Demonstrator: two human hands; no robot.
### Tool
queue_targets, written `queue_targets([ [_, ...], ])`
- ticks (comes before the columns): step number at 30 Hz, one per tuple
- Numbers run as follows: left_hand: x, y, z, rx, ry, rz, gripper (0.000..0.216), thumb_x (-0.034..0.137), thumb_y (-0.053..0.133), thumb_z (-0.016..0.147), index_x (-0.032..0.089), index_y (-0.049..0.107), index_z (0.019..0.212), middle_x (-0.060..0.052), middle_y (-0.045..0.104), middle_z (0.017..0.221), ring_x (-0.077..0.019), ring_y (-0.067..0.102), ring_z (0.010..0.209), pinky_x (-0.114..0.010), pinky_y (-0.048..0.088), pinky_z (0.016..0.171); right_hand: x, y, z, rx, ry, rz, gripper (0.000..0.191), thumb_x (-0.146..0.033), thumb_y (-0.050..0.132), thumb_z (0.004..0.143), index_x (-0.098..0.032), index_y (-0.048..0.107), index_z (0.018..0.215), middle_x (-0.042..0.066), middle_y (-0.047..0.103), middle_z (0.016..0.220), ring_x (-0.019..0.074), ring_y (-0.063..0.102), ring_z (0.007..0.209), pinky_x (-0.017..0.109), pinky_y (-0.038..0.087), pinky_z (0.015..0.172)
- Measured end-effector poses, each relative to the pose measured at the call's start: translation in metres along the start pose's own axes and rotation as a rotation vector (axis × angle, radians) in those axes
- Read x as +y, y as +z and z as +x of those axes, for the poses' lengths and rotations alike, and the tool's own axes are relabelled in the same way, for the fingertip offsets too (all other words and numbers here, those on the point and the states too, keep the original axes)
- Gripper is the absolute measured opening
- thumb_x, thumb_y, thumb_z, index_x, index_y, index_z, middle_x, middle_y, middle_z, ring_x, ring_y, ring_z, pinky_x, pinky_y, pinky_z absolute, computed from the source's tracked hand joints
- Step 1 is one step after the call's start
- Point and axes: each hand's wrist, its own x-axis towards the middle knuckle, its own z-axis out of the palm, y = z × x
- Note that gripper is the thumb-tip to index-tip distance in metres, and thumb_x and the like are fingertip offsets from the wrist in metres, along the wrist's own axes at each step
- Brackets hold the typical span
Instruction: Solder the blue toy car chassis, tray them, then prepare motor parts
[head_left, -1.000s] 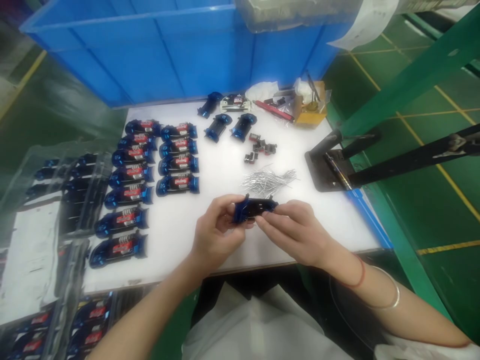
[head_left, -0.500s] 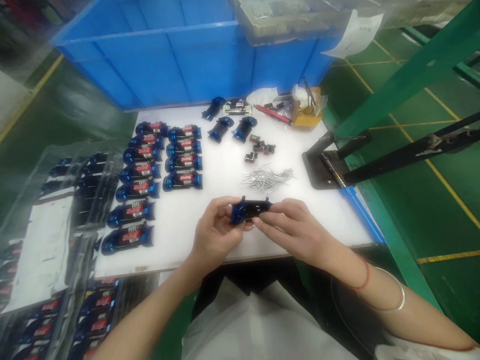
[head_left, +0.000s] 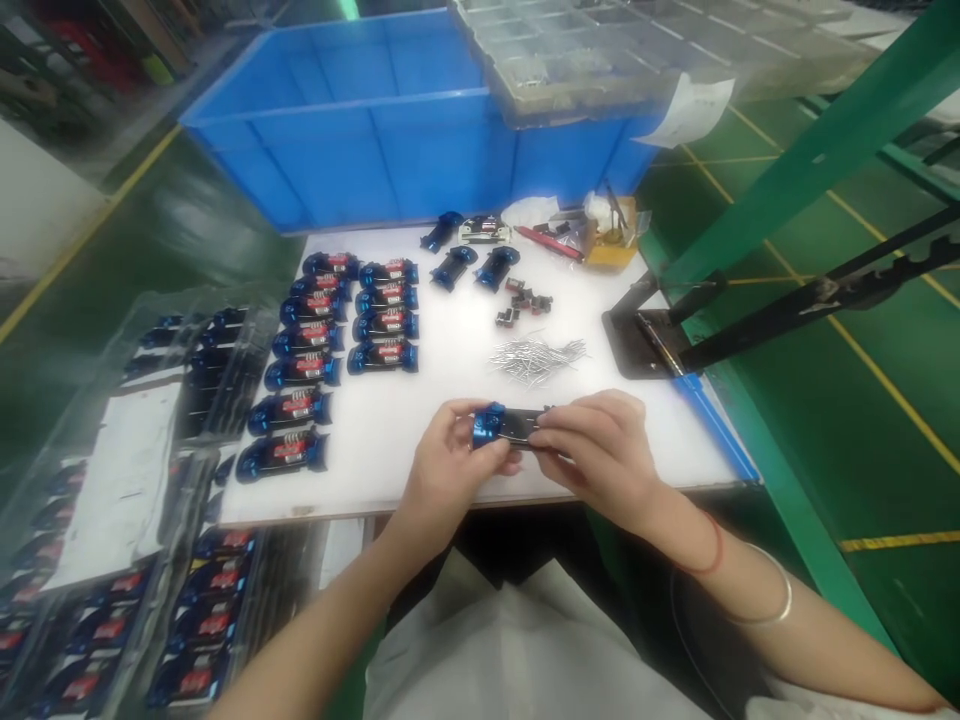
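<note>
Both hands hold one small blue toy car body over the near edge of the white table. My left hand pinches its left end, fingers curled around it. My right hand grips the right end from above, fingers closed over it. Just beyond the hands lies a loose heap of thin metal pins. Two rows of finished blue car bodies with red inserts lie on the table's left half.
A big blue crate stands behind the table. Small dark parts, three bare car bodies, a yellow box and a black press tool sit at the back and right. Clear trays of cars lie left.
My right hand has closed further over the car body and turned it. The head has tilted, so the table sits lower and farther right in view.
</note>
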Motion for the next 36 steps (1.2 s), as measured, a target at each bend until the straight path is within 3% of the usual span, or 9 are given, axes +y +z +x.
queue_targets([
  [4,0.002,-0.008,-0.003,0.014,0.491,0.483,0.036,0.026,0.074,0.080,0.023,0.062,0.114,-0.008,0.064,0.112,-0.0226,0.065,0.105,-0.037,0.058,0.088,-0.005,-0.009,0.006,-0.004,0.080,0.051,0.015,-0.009,0.067,0.085,-0.021,0.062,0.092,0.003,0.071,0.087,0.0168,0.062,0.081,0.036,0.048,0.077],
  [8,0.005,-0.010,0.000,-0.075,0.891,0.757,0.025,0.022,0.073,0.082,0.023,0.065,0.106,-0.006,0.067,0.102,-0.0209,0.065,0.098,-0.036,0.057,0.086,-0.009,-0.014,0.009,-0.037,0.116,0.133,0.014,-0.009,0.067,0.085,-0.022,0.062,0.090,0.002,0.070,0.085,0.0161,0.063,0.078,0.035,0.048,0.074],
  [11,0.004,-0.008,0.004,-0.093,1.043,0.807,0.018,0.013,0.070,0.085,0.021,0.065,0.101,-0.002,0.069,0.087,-0.0158,0.066,0.085,-0.031,0.057,0.078,-0.010,-0.014,0.007,-0.050,0.152,0.179,0.015,-0.010,0.068,0.084,-0.023,0.063,0.090,0.002,0.070,0.085,0.0164,0.063,0.077,0.035,0.049,0.072],
  [14,0.001,-0.008,0.005,-0.100,1.075,0.777,0.017,0.010,0.068,0.086,0.018,0.066,0.100,-0.003,0.069,0.085,-0.0129,0.066,0.079,-0.025,0.058,0.071,-0.011,-0.013,0.005,-0.059,0.190,0.225,0.015,-0.011,0.070,0.083,-0.023,0.064,0.091,0.003,0.069,0.085,0.0173,0.064,0.079,0.036,0.050,0.073],
  [21,0.001,-0.008,0.007,-0.123,0.906,0.660,0.016,0.007,0.063,0.085,0.018,0.070,0.094,-0.004,0.073,0.084,-0.0115,0.069,0.076,-0.020,0.058,0.067,-0.005,-0.019,0.007,-0.127,0.247,0.241,0.014,-0.017,0.067,0.088,-0.023,0.065,0.101,0.005,0.071,0.093,0.0197,0.066,0.089,0.037,0.053,0.080],
  [26,0.006,-0.012,0.019,-0.044,0.338,0.384,0.007,0.022,0.071,0.081,0.015,0.072,0.082,-0.004,0.073,0.080,-0.0148,0.071,0.069,-0.024,0.059,0.063,0.029,-0.054,-0.011,-0.086,0.463,-0.190,0.016,-0.029,0.057,0.094,-0.023,0.067,0.105,0.010,0.072,0.102,0.0259,0.066,0.097,0.042,0.052,0.086],
  [30,0.004,-0.017,0.030,-0.012,-0.031,0.155,0.024,0.034,0.075,0.078,0.013,0.072,0.088,-0.004,0.073,0.086,-0.0151,0.072,0.061,-0.026,0.061,0.064,0.049,-0.084,-0.042,-0.341,0.739,-0.593,0.046,-0.047,0.041,0.098,-0.012,0.069,0.107,0.020,0.071,0.099,0.0369,0.065,0.094,0.052,0.051,0.081],
  [33,0.001,-0.018,0.036,-0.017,-0.127,0.106,0.025,0.035,0.077,0.078,0.013,0.072,0.091,-0.005,0.074,0.091,-0.0135,0.071,0.060,-0.026,0.061,0.066,0.051,-0.090,-0.061,-0.521,0.866,-0.676,0.063,-0.057,0.031,0.098,-0.007,0.066,0.114,0.023,0.070,0.101,0.0393,0.065,0.091,0.051,0.052,0.075],
  [36,-0.003,-0.018,0.039,-0.052,-0.182,0.091,0.022,0.033,0.074,0.082,0.014,0.072,0.094,-0.006,0.074,0.097,-0.0134,0.072,0.065,-0.026,0.061,0.072,0.050,-0.086,-0.069,-0.558,0.900,-0.700,0.065,-0.057,0.025,0.097,-0.009,0.064,0.118,0.021,0.069,0.101,0.0378,0.065,0.095,0.047,0.054,0.072],
])
